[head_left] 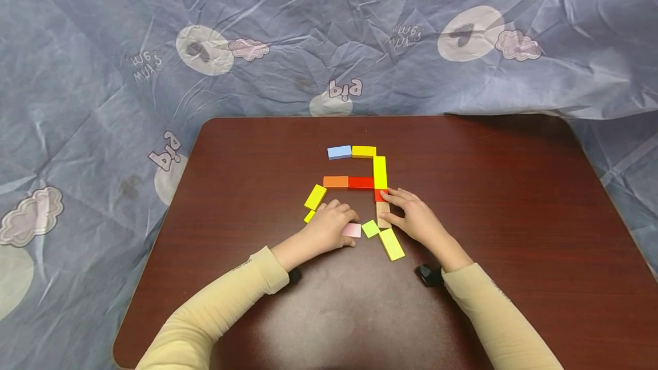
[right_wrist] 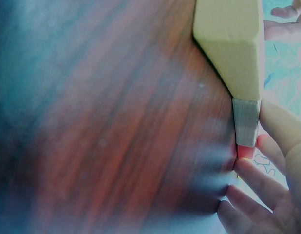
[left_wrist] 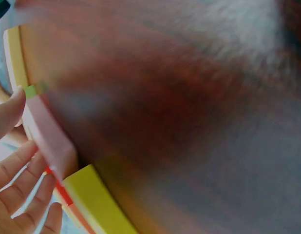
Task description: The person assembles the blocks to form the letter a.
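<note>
In the head view my left hand [head_left: 327, 228] holds a pink block [head_left: 353, 230], thumb at its near side and fingers at its far side. That pink block [left_wrist: 52, 134] also shows beside the spread fingers in the left wrist view. My right hand [head_left: 417, 218] rests at the right column of blocks. Its index fingertip touches a small red block [head_left: 379, 195], and its thumb lies on a plain wooden block [head_left: 381, 210]. In the right wrist view the wooden block [right_wrist: 246, 122] stands between a long pale-yellow block [right_wrist: 233, 53] and the red one.
A small green block [head_left: 370, 229] and a yellow-green block [head_left: 392, 244] lie between and below the hands. Beyond are yellow [head_left: 380, 172], red [head_left: 361, 183], orange [head_left: 336, 182] and blue [head_left: 339, 152] blocks. Another yellow block [head_left: 315, 197] lies at left on the brown table [head_left: 247, 187].
</note>
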Tool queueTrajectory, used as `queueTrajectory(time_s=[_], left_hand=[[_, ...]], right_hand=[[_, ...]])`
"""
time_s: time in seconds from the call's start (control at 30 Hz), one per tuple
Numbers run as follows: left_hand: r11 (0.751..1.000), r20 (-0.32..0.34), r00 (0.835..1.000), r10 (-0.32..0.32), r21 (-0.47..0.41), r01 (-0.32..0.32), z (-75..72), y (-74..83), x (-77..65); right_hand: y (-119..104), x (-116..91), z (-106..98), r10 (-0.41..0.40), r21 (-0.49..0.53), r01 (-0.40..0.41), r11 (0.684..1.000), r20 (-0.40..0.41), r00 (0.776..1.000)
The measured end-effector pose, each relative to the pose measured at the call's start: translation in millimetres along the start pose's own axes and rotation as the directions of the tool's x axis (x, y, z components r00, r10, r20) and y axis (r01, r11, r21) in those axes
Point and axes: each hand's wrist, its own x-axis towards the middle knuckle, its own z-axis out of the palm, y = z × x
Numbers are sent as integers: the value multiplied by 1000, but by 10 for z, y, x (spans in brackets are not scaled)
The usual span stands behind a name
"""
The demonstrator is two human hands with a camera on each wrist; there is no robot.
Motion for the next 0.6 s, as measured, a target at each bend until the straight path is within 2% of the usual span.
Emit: queueTrajectory(time_s=[0.13, 0.6], left_hand=[[1000, 20, 1000, 19, 7, -19, 59, 2, 45], [998, 0, 1000, 19, 55, -19, 93, 23, 90]], right_hand=[[13, 6, 0, 12, -10, -12, 1000, 19, 1000], [-2, 10, -29, 15, -4, -15, 1000, 25, 1000]])
